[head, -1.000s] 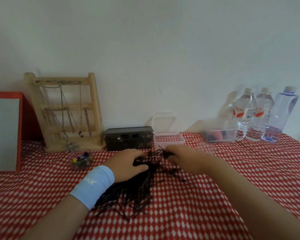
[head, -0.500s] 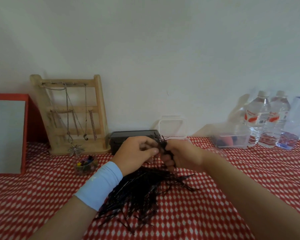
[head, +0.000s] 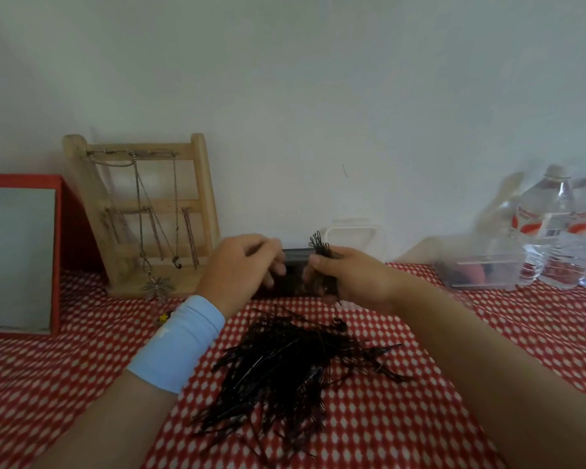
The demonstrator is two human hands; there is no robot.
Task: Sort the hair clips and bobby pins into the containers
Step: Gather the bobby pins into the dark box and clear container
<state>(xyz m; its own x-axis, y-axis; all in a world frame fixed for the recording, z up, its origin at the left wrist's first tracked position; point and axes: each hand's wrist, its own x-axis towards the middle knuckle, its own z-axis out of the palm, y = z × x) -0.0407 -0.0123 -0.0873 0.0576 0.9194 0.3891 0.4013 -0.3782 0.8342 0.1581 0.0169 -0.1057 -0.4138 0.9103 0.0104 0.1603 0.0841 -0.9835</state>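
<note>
A big loose pile of black bobby pins (head: 291, 370) lies on the red-and-white checked cloth in front of me. My right hand (head: 349, 280) is raised above it and grips an upright bundle of bobby pins (head: 321, 247) whose looped ends stick up. My left hand (head: 242, 270), with a light blue wristband, hovers just left of the bundle, fingers curled; I cannot make out anything in it. Behind both hands sits a dark box (head: 296, 257), mostly hidden. A clear container with its lid up (head: 351, 233) stands behind my right hand.
A wooden jewellery stand (head: 142, 214) with hanging chains stands at the back left, beside a red-framed mirror (head: 17, 255). A clear tub (head: 481, 269) and several water bottles (head: 562, 228) line the back right. A small dish with coloured bits (head: 164, 316) peeks out by my left wrist.
Both hands lifted off the pile and rose toward the back. My right hand came up holding a gathered bundle of pins, and my left hand drew slightly apart from it.
</note>
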